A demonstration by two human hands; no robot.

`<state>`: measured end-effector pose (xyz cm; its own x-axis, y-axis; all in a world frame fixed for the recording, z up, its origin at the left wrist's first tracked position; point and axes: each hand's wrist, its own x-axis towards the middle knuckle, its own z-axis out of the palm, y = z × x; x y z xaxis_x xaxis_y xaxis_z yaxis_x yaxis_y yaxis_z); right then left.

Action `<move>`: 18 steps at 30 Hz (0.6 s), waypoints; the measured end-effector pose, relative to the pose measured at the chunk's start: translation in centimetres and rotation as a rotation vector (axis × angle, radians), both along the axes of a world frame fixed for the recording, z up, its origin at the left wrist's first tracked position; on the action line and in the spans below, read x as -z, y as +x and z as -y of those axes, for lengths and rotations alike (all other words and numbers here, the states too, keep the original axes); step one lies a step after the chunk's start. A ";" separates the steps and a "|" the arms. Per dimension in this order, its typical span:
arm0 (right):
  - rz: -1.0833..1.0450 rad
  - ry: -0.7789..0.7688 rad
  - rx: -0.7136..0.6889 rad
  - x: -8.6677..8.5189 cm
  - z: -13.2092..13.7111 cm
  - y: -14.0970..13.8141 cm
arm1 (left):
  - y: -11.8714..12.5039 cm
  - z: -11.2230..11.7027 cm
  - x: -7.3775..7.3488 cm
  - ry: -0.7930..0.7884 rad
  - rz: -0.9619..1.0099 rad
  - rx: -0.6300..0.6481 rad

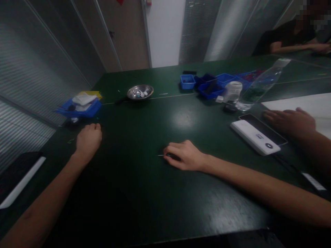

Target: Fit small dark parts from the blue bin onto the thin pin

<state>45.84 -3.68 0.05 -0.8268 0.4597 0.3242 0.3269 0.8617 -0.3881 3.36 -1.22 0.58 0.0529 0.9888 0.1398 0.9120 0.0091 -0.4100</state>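
Note:
My right hand rests on the dark green table, its fingers wrapped round a small screwdriver with a dark handle. The tool's thin metal shaft points left, its tip touching nothing but perhaps the tabletop. Over the table's left side, my left hand has its fingers curled closed, and whatever may be inside them is hidden. Just beyond that hand stands a blue tray with white paper and a yellow item in it.
Farther back sits a round metal dish with small pieces. Blue bins, a white container and a tilted plastic bottle stand back right. Another person's hand lies by a white power bank and a phone.

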 end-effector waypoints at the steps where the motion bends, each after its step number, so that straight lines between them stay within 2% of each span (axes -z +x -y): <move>1: 0.003 -0.001 0.001 0.0 0.0 0.0 | -0.2 0.0 0.1 0.019 0.014 0.006; 5: 0.009 -0.009 -0.005 0.0 0.0 0.0 | -1.4 -0.2 0.6 0.125 0.148 0.031; 8: 0.001 -0.011 -0.009 -0.1 0.0 0.0 | -2.8 -0.8 1.0 0.225 0.421 0.017; 11: 0.002 -0.013 -0.008 -0.1 0.0 -0.1 | -4.0 -1.5 1.2 0.256 0.746 -0.107; 14: 0.008 -0.002 0.007 -0.2 0.0 -0.1 | -3.8 -2.0 1.3 0.160 0.947 -0.210; 16: 0.007 -0.002 0.017 -0.2 -0.1 -0.1 | -2.3 -1.9 1.2 0.096 1.011 -0.130; 18: 0.003 -0.009 0.022 -0.2 -0.1 -0.1 | 0.3 -1.4 0.9 0.044 1.023 0.025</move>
<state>45.71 -3.62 0.25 -0.8176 0.4803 0.3175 0.3466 0.8510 -0.3945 3.67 0.16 -0.29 -0.0919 0.9818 0.1660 0.8248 -0.0183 0.5651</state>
